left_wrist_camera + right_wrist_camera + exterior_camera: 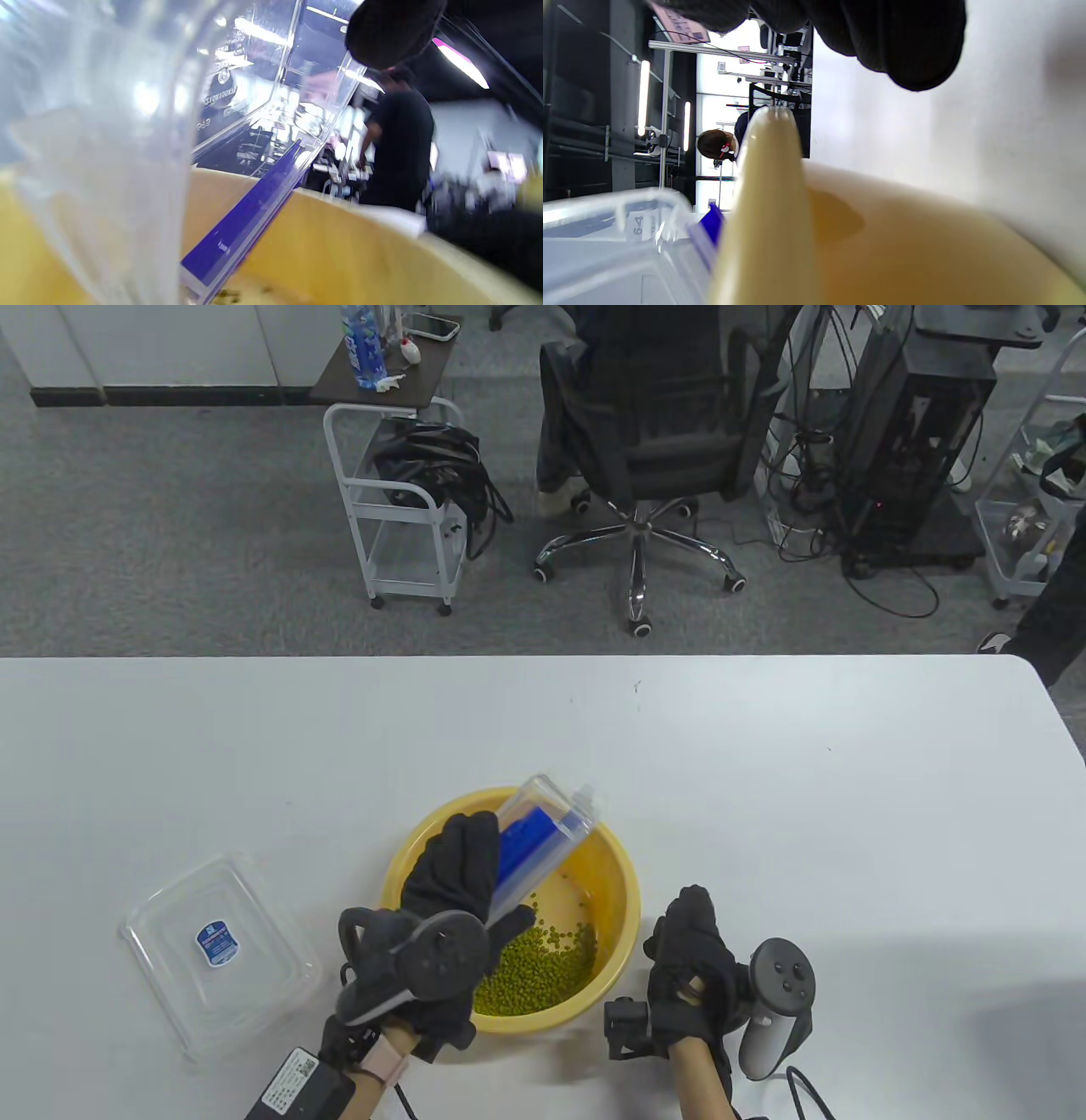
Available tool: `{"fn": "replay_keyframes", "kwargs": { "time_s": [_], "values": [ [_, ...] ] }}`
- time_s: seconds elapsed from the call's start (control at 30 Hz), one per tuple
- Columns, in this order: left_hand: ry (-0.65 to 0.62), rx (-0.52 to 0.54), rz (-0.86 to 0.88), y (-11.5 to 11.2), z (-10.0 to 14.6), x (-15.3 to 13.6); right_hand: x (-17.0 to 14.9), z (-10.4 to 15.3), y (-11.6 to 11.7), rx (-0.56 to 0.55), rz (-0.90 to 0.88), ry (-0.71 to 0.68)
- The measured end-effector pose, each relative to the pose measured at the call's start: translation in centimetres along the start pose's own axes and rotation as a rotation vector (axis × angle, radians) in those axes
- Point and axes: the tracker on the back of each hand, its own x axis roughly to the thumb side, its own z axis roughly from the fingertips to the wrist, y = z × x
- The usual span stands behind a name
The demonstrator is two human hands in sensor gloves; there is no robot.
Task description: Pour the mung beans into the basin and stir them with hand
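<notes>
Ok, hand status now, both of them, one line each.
Left hand: grips the clear container, tipped over the yellow basin.
Right hand: rests on the table beside the basin, fingers loosely curled, holding nothing.

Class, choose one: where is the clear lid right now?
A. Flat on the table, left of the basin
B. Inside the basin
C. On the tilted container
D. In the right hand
A: the clear lid lies flat on the table, left of the yellow basin.
</notes>
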Motion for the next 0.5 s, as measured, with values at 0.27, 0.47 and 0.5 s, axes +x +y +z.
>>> {"fn": "replay_keyframes", "kwargs": {
  "time_s": [0.27, 0.47, 0.5],
  "values": [
    [0.405, 0.095, 0.919, 2.8, -1.1, -11.1, -0.6, 0.1, 0.2, 0.058, -0.074, 0.065],
    [0.534, 0.198, 1.406, 1.5, -1.2, -20.1, -0.9, 0.4, 0.8, 0.115, -0.110, 0.093],
    [0.558, 0.203, 1.418, 1.1, -1.2, -21.5, -0.9, 0.4, 0.9, 0.123, -0.111, 0.097]
  ]
}}
